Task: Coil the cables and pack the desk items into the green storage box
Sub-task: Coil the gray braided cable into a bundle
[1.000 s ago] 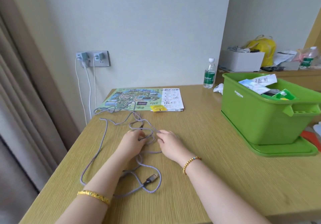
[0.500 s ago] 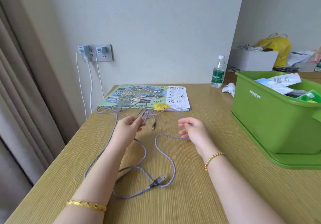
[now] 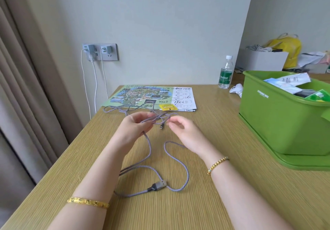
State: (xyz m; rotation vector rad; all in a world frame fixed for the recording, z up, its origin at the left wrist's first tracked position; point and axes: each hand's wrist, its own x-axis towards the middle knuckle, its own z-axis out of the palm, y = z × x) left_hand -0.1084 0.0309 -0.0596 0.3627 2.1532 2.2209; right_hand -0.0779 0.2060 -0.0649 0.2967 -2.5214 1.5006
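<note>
A grey braided cable (image 3: 175, 162) lies in loose loops on the wooden desk, its USB plug (image 3: 158, 186) near the front. My left hand (image 3: 135, 128) holds a bunch of cable strands lifted above the desk, with a small connector dangling below them. My right hand (image 3: 184, 129) is raised just right of the bunch, fingers loosely curled, its fingertips at the strands; whether it pinches one I cannot tell. The green storage box (image 3: 278, 115) stands on its lid at the right, with packets and papers inside.
A colourful map sheet (image 3: 151, 96) with a yellow packet (image 3: 167, 107) lies at the back of the desk. A water bottle (image 3: 225, 72) and a small white item (image 3: 236, 88) stand behind the box. Wall chargers (image 3: 99, 51) with white leads hang left.
Both hands have risen off the desk with the cable strands. My right hand, which was apart to the right, has come back toward the bunch in my left hand.
</note>
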